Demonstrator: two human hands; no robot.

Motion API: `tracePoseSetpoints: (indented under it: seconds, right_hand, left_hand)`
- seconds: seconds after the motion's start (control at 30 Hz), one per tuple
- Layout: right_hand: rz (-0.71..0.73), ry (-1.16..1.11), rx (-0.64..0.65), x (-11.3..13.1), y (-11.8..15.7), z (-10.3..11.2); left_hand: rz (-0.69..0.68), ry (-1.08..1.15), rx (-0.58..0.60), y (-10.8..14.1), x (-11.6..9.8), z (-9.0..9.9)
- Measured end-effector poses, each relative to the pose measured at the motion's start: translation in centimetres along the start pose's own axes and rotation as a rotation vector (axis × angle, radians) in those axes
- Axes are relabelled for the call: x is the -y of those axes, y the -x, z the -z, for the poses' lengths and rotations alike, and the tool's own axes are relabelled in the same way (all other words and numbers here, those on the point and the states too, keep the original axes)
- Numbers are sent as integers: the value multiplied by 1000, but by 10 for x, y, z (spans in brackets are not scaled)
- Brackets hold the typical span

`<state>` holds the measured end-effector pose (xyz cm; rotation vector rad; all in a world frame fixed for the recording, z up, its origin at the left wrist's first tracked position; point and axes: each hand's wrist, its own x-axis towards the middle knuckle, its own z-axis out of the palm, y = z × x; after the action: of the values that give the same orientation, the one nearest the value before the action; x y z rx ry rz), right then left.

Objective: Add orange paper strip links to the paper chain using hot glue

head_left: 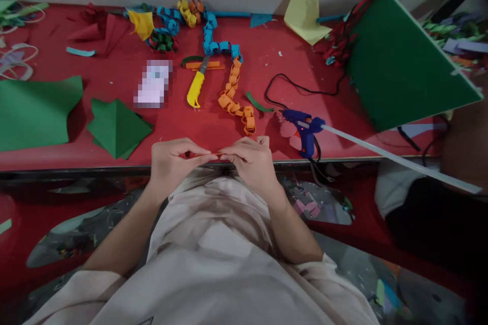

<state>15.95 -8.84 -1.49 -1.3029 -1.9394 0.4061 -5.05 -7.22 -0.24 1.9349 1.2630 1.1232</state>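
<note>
Between my two hands, at the front edge of the red table, runs a thin orange strip (pixel 214 154), seen edge-on. My left hand (pixel 177 160) pinches its left part, and my right hand (pixel 247 160) pinches the right part, with fingertips nearly touching. Just beyond my right hand lies the orange end of a paper chain (pixel 233 86), which continues into blue links (pixel 223 47). A yellow-handled knife (pixel 195 89) rests left of the chain, its blade over orange strips (pixel 213 65). To the right lies a blue glue gun (pixel 305 127) with a long white stick in its back.
Green paper (pixel 119 127) and a blurred phone (pixel 154 84) lie on the left. A green board (pixel 407 61) leans at the right. A black cord (pixel 301 90) curls behind the glue gun. Someone's dark-clothed body is at the right edge.
</note>
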Motion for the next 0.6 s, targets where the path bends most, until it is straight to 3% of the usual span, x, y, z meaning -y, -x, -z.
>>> tracePoseSetpoints:
  seconds: [0.2,0.43,0.6]
  right_hand:
    - [-110,-196,-104,2,11,12]
    - [-170,-292,-104,-5,12,8]
    - [-266,-372,-245,-5,15,5]
  left_hand:
    - [42,52,59,0,-1,6]
    - [180,158,-122,2,6,-1]
    - [156,184,-140,6,5,-4]
